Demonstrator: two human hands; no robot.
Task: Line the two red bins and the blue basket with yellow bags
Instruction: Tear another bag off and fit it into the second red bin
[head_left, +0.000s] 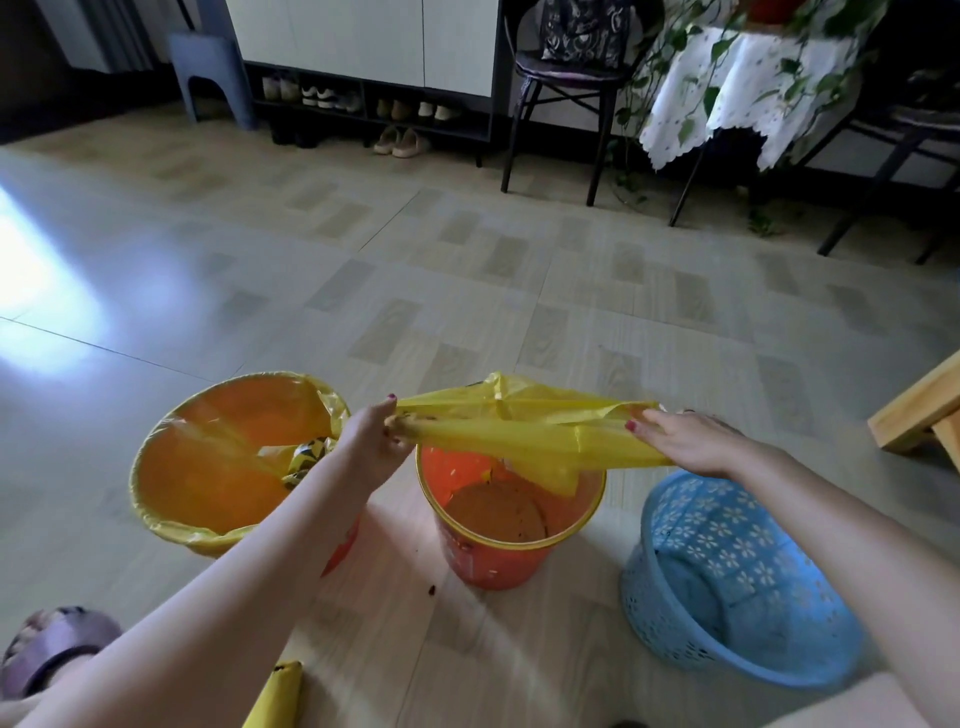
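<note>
Item 1: yellow bag (524, 434), thin plastic film. We judge it v. light, soft, limp, prob. slippery and easy to tear if yanked. We hold it stretched flat in the air above the middle red bin (511, 535), one corner drooping into the bin mouth. Best hold, in our view: the open hem, one side per hand, so the mouth can be spread over the rim.

Item 2: left hand (371, 441). Grip closed: fingers curled and pinching the bag's left end.

Item 3: right hand (691, 439). Fingers lie fairly straight along the bag's right end, thumb side on the film; whether anything is pinched underneath, we cannot tell.

Item 4: left red bin (332, 551), already lined w/ a yellow liner (218, 457) folded over its rim; some crumpled scrap inside.

Item 5: blue basket (727, 577), perforated, on the floor (415, 270) just right of the middle bin, unlined.

Item 6: more yellow plastic (275, 696) at the frame's bottom edge, poss. spare bags.
</note>
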